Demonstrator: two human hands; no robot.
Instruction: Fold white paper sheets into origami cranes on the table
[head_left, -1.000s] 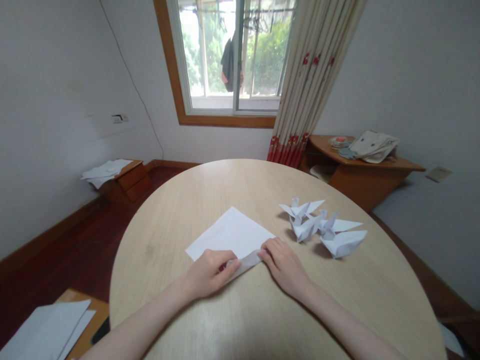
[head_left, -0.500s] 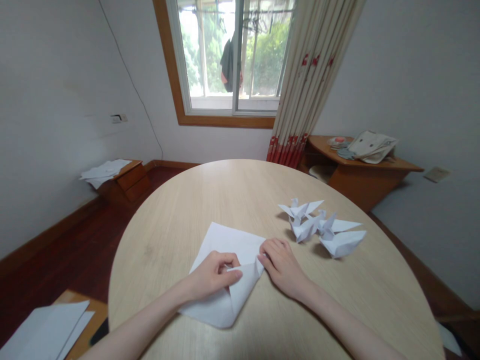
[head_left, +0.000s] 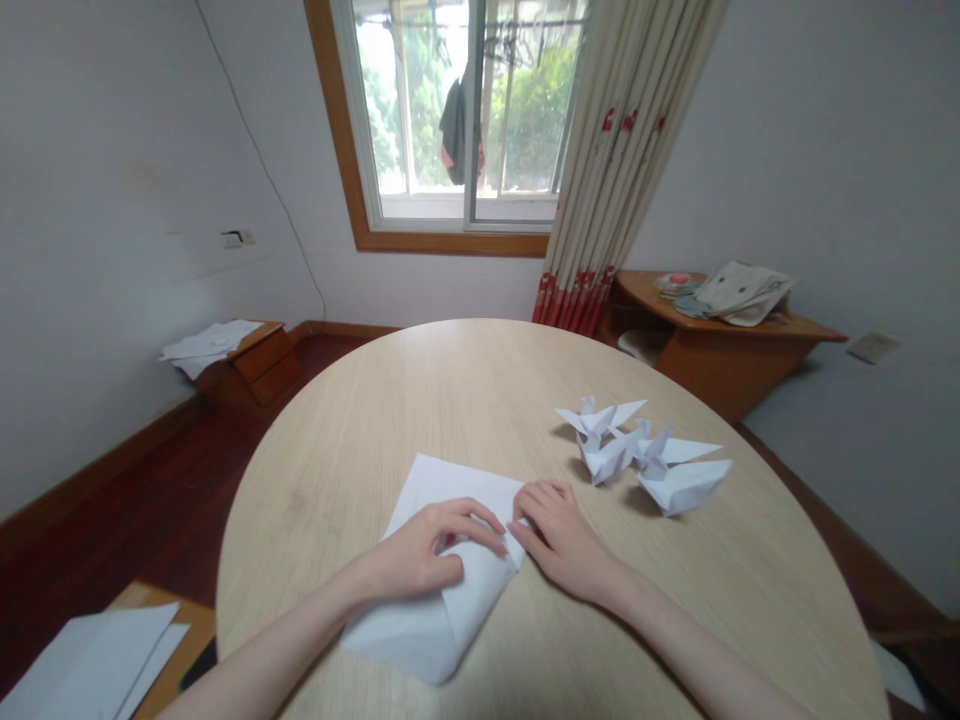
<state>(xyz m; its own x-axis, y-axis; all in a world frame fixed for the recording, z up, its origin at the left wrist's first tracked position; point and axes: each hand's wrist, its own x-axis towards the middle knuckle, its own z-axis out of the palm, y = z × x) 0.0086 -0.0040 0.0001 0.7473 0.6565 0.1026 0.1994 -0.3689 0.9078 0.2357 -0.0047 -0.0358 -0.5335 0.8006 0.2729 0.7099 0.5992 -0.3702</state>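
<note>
Resting left hand (head_left: 427,548) and right hand (head_left: 559,530) on a bent-over sheet of white paper (head_left: 397,640), upon a round table (head_left: 360,430).
Lies mostly beneath the left hand, nearer to it than to the right, and shows on its far side and near side, with the long axis slanting from far right to near left. Bends over toward the left palm in a loose flap (head_left: 480,590), rounded at the near end. Meets the right hand only at the right-hand end, just beside the left fingertips. Spreading the left fingers over the flap with the thumb apart, clasping nothing; curling the right ones at the paper's end, hard to tell whether pinching or only pressing. Lies left of the folded paper birds (head_left: 686,487).
</note>
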